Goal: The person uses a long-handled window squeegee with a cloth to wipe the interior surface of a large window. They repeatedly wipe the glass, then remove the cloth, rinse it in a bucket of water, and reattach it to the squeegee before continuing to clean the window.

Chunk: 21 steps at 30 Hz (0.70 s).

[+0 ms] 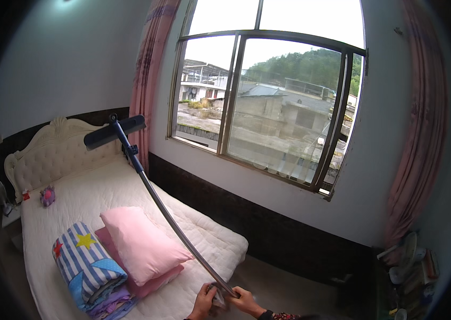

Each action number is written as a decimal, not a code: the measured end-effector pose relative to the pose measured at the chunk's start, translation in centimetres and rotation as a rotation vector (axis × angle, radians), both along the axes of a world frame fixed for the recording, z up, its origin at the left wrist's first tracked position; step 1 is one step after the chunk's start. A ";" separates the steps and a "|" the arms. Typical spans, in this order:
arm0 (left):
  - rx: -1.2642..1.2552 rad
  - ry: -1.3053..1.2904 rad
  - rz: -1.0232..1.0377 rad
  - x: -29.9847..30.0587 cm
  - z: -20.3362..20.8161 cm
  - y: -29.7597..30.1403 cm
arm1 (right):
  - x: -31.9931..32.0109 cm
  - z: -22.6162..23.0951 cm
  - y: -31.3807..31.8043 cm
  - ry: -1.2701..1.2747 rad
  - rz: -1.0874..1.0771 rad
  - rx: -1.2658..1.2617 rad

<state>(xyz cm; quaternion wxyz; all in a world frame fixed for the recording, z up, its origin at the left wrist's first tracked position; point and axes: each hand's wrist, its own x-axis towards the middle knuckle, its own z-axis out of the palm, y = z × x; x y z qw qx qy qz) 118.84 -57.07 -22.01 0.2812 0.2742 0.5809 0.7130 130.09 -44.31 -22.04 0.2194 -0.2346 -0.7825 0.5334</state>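
Note:
A long-handled window squeegee slants up and to the left from my hands, its metal pole crossing above the bed. At the far end its wide dark blue-grey head is raised in front of the headboard. My right hand is closed round the lower end of the pole. Just left of it, my left hand is closed beside the pole on a small crumpled whitish cloth. The cloth is partly hidden by the fingers, and it seems to touch the pole.
The bed carries a pink pillow and a striped folded quilt. Beyond it is a sliding window between pink curtains. A small fan stands at far left; a cluttered table stands at lower right.

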 end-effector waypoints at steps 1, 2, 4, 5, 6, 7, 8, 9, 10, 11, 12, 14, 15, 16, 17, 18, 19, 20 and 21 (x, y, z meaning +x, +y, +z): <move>-0.008 -0.215 -0.058 -0.1 -0.4 1.2 | 0.7 0.2 1.0 0.021 -0.023 0.053; -0.015 -0.175 -0.069 -0.4 -1.0 2.5 | 1.2 0.5 2.2 0.047 -0.045 0.112; 0.040 -0.243 -0.130 -1.1 -2.9 5.2 | 2.4 1.1 4.8 0.096 -0.089 0.078; 0.064 -0.278 -0.162 -1.4 -4.0 6.4 | 3.2 1.3 5.9 0.120 -0.111 0.059; 0.083 -0.313 -0.193 -1.7 -4.9 7.5 | 4.1 1.4 6.9 0.142 -0.132 0.034; 0.100 -0.351 -0.223 -2.0 -5.6 8.4 | 5.0 1.5 7.8 0.160 -0.154 0.028; 0.116 -0.393 -0.252 -2.1 -6.1 9.3 | 5.8 1.6 8.9 0.177 -0.181 0.045; 0.093 -0.396 -0.204 -1.7 -6.5 10.3 | 6.7 1.6 9.9 0.194 -0.210 0.065; 0.071 -0.402 -0.158 -1.0 -6.8 11.3 | 7.6 1.6 10.8 0.208 -0.239 0.085; 0.048 -0.411 -0.113 -0.3 -7.0 12.2 | 8.5 1.5 11.6 0.218 -0.265 0.102; 0.096 -0.314 -0.198 -0.2 -7.1 13.1 | 9.3 1.4 12.4 0.227 -0.290 0.119; -0.016 -0.095 -0.208 0.1 -7.5 15.0 | 11.0 1.2 13.6 0.240 -0.333 0.154; -0.072 0.013 -0.212 0.0 -8.0 15.9 | 11.8 1.0 14.1 0.247 -0.356 0.169; -0.129 0.120 -0.216 0.0 -8.8 16.8 | 12.7 0.7 14.7 0.251 -0.377 0.180; -0.186 0.227 -0.220 -0.1 -9.9 17.7 | 13.6 0.5 15.2 0.251 -0.402 0.195; -0.246 0.333 -0.225 -0.2 -11.2 18.6 | 14.5 0.1 15.7 0.232 -0.434 0.177; -0.305 0.440 -0.229 -0.4 -12.5 19.4 | 15.3 -0.3 16.2 0.213 -0.463 0.159; -0.292 0.522 -0.195 -0.6 -13.8 20.5 | 16.3 -0.7 16.7 0.214 -0.484 0.183; -0.279 0.607 -0.161 -0.5 -15.1 21.5 | 17.2 -1.1 17.2 0.216 -0.506 0.207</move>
